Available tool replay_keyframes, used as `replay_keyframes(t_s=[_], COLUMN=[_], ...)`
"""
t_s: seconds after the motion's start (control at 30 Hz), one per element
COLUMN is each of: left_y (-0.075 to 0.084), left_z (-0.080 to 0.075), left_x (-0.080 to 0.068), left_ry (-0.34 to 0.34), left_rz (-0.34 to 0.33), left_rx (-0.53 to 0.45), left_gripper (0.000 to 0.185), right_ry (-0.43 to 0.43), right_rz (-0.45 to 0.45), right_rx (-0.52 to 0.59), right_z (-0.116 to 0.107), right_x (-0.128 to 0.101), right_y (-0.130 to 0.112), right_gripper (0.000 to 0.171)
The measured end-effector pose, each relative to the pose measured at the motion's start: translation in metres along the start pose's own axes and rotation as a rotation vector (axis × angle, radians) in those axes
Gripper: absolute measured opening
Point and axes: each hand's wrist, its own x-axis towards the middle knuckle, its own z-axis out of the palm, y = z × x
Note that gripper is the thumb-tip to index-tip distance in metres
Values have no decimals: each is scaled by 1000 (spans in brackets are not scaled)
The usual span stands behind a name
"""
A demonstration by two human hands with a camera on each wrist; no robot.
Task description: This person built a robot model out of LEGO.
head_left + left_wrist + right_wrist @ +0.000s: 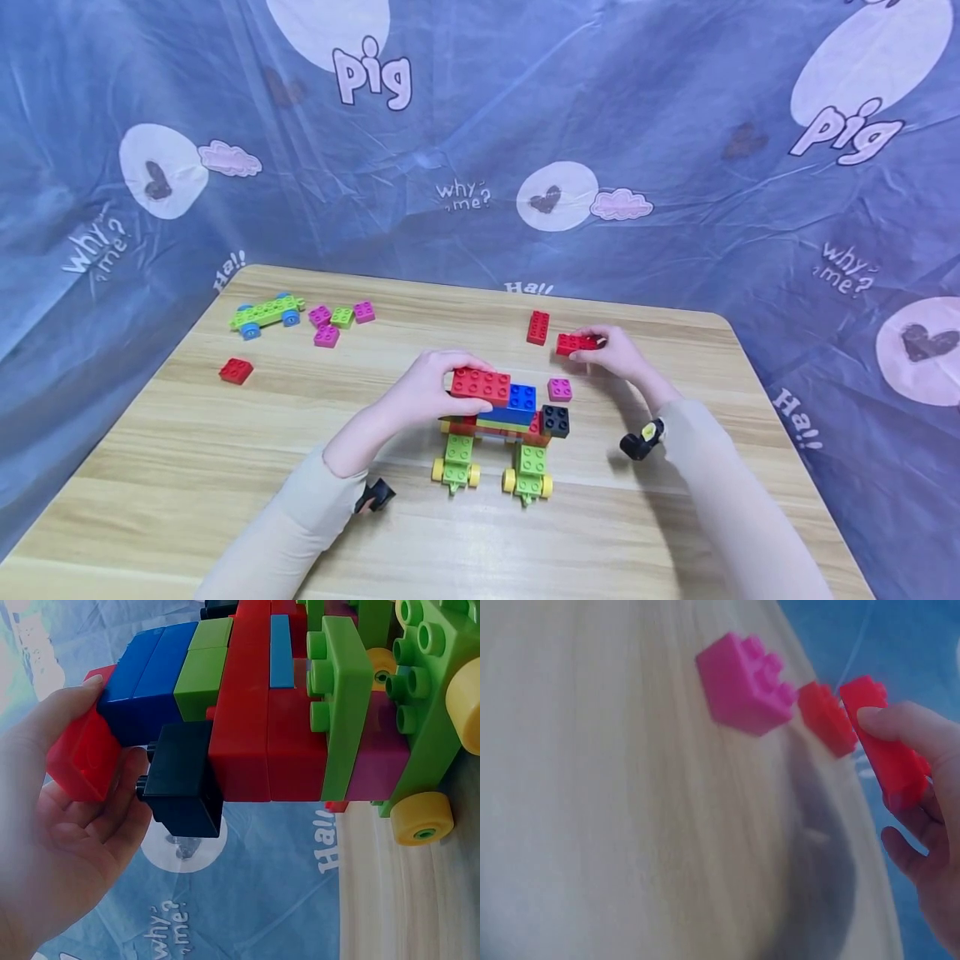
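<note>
Fingers [581, 348] of the right hand [615, 354] pinch a red brick [576, 342] — pink brick [559, 389], second red brick [537, 327] nearby.

Head view: high, facing forward and down over light wooden table [225, 467]. Left wrist view: very close, turned sideways, filled by multicoloured plastic brick vehicle [300, 712], shared with head view [498, 425]. Right wrist view: close, blurred, sharing small pink plastic brick [744, 684] [559, 389].
</note>
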Motion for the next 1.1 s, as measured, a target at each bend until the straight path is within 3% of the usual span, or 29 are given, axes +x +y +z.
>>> replay_keyframes(t_s=[0.27,0.47,0.67,1.1], left_y=[0,3,7,12], left_z=[-1,-2,-3,-5], left_x=[1,2,3,11], left_ry=[-5,-13,-13,-20], left_rz=[9,21,30,13], left_rx=[32,52,56,55], left_gripper=[44,43,42,42], right_ry=[131,182,171,132], right_rz=[-38,-77,-85,-236], right_rx=[33,47,66,150], right_z=[-9,-13,-15,-18], right_x=[-14,-26,-40,-62], right_y=[-33,-62,-94,-139], right_gripper=[42,40,39,34])
